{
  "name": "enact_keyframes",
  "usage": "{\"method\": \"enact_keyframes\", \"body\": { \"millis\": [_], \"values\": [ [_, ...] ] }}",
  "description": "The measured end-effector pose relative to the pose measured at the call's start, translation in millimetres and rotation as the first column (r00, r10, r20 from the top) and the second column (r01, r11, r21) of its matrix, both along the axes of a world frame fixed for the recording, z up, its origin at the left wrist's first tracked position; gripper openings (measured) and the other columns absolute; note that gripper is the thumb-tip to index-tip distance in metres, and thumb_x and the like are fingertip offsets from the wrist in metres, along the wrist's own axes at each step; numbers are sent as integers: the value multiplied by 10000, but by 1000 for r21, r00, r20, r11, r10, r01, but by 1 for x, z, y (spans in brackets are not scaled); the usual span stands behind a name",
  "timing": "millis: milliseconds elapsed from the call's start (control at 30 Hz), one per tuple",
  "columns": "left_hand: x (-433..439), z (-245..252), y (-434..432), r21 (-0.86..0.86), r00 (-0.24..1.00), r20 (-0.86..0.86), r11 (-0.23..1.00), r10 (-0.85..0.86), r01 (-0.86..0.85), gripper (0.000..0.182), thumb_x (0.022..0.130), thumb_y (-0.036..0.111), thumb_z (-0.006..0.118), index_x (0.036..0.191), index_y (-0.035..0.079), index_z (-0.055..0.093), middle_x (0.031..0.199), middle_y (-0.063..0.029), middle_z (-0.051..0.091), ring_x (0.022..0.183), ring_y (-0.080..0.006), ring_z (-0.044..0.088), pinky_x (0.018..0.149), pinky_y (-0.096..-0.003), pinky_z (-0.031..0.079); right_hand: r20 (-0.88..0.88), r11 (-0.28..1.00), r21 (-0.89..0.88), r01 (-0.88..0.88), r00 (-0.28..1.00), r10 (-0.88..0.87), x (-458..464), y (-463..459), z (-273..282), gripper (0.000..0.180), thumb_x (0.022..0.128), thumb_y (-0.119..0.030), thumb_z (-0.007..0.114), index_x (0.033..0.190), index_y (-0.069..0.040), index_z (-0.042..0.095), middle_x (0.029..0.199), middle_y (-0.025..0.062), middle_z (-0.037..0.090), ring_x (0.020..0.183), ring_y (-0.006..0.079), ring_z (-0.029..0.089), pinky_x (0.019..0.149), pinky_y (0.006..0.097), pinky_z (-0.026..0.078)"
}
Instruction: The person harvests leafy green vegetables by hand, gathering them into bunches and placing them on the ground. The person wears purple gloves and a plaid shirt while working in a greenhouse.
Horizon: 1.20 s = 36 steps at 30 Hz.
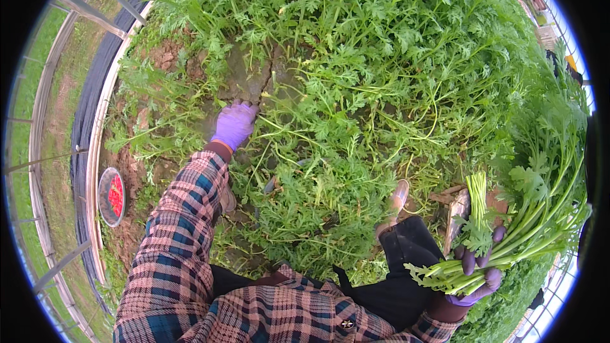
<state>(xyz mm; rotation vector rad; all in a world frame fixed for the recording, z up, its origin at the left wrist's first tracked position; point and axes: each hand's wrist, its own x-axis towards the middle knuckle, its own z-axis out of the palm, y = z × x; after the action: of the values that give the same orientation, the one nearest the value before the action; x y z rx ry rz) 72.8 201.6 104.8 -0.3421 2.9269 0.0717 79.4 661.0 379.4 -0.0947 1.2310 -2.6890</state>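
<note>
My left hand, in a purple glove, reaches down to the damp, cracked soil among low leafy greens. Its fingertips are out of sight beneath it, so I cannot see whether they pinch anything. At the lower right my right hand, gloved in purple too, grips a long bunch of leafy greens. The cut stem ends point left and the leaves spread to the upper right. Just above those fingers lies a smaller bundle of greens, its pale stem ends facing up the picture.
Tall serrated-leaf greens grow thickly ahead. Trampled greens cover the ground between my shoes. A bowl of small red pieces sits by the white bed edge at left. A piece of wood lies near my right knee.
</note>
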Motion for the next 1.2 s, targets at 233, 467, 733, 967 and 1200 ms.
{"method": "enact_keyframes", "body": {
  "millis": [233, 467, 733, 967, 1200],
  "values": [
    [12, 9, 0, 392, 988, -59, 914, 143, -109, 331, 864, 309, 604, 1144, 136, 637, 1007, -137, 675, 903, -353, 639, 793, -448, 504, -33, 997, -64, -43, 999, 40, 0, -16, 3, 571, 736, -96, 627, 1244, -55, 370, 745, 28, 483, 562, 173, 497, 646, 322, 474],
    [30, 71, 31, 303, 977, 36, 930, 209, -209, 289, 873, 252, 600, 1076, 51, 643, 922, -215, 679, 851, -336, 672, 742, -432, 533, -28, 994, 95, -44, 998, 47, 9, -23, 11, 543, 739, -150, 681, 1189, -14, 410, 715, 33, 515, 562, 170, 515, 617, 317, 519],
    [47, 238, 95, 974, 920, 143, -215, 365, -66, 364, 876, 42, 554, 1239, 12, 555, 870, -105, 676, 733, -149, 669, 565, -232, 480, -23, 980, -5, -198, 980, 198, 9, -6, 9, 549, 749, -116, 640, 1234, 58, 451, 868, 113, 546, 771, 237, 558, 715, 356, 500],
    [50, 313, 215, 942, 865, -335, 130, 374, 309, 432, 853, -21, 554, 1268, 92, 585, 931, -23, 672, 794, -115, 635, 789, -245, 502, 3, 967, -57, -249, 968, 250, 0, -11, -9, 454, 785, -57, 644, 1208, 55, 525, 921, 140, 635, 858, 277, 642, 810, 390, 546],
    [50, 307, 312, -34, 521, -794, 879, -313, 477, 301, 813, 135, 608, 1113, 162, 598, 832, -61, 635, 836, -256, 615, 681, -398, 507, -4, 998, 64, -5, 1000, 5, 4, -17, -25, 305, 808, -118, 715, 1081, 15, 677, 1036, 65, 689, 983, 169, 613, 951, 316, 420]
  ]
}}
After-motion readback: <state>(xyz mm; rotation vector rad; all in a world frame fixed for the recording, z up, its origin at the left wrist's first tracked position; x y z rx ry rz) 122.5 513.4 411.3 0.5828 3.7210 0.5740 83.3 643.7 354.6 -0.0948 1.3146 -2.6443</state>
